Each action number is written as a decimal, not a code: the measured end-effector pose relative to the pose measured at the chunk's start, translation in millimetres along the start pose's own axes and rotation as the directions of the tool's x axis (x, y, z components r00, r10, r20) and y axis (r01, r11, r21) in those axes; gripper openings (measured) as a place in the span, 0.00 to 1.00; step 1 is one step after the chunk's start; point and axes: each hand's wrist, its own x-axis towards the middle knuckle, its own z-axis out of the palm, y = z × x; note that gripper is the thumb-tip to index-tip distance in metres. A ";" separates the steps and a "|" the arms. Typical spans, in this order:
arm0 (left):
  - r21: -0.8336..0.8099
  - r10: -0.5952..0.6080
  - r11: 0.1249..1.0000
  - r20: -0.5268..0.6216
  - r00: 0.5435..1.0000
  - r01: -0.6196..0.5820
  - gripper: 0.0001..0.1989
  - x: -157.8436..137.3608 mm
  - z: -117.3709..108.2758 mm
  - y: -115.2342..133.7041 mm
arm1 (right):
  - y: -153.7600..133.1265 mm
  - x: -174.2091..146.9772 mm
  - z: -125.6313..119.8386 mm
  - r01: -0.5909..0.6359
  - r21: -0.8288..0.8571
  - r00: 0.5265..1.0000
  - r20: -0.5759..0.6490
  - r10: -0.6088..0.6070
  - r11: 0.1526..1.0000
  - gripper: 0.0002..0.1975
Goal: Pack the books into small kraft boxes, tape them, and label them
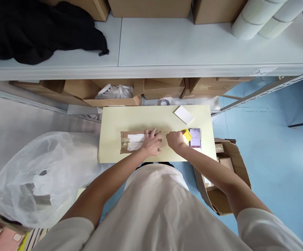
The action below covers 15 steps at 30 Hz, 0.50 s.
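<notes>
A flat brown cardboard box (124, 143) with clear tape on its left end and white labels (136, 137) on top lies on the pale yellow table. My left hand (152, 142) rests on the box's right part with its fingers spread, pressing on the cardboard and a label. Just right of the box, my right hand (175, 140) is closed in a fist around what looks like a yellow tape dispenser (186, 135). Its yellow end sticks out beyond the fist, and the rest is hidden by the hand.
Beside the dispenser lies a phone (195, 138), with a white card (184, 114) behind it on the table (109, 118). An open carton (236, 164) stands on the floor at right, and a translucent plastic bag (60, 157) at left. A shelf (167, 45) spans the back.
</notes>
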 end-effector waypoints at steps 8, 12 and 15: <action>-0.186 0.023 0.982 -0.065 0.998 -0.035 0.52 -14.4 -11.3 -12.7 | 29.3 -13.5 32.7 -0.266 0.244 0.922 -0.219 0.320 0.933 0.27; -0.254 -0.190 0.956 -0.158 0.969 0.146 0.48 -54.7 -10.7 -45.6 | 21.3 -5.4 53.5 -0.315 0.312 0.897 -0.209 0.389 0.896 0.21; -0.482 -0.464 0.807 -0.157 0.872 0.343 0.52 -91.5 7.4 -76.3 | 10.1 1.8 74.3 -0.347 0.328 0.888 -0.187 0.421 0.878 0.20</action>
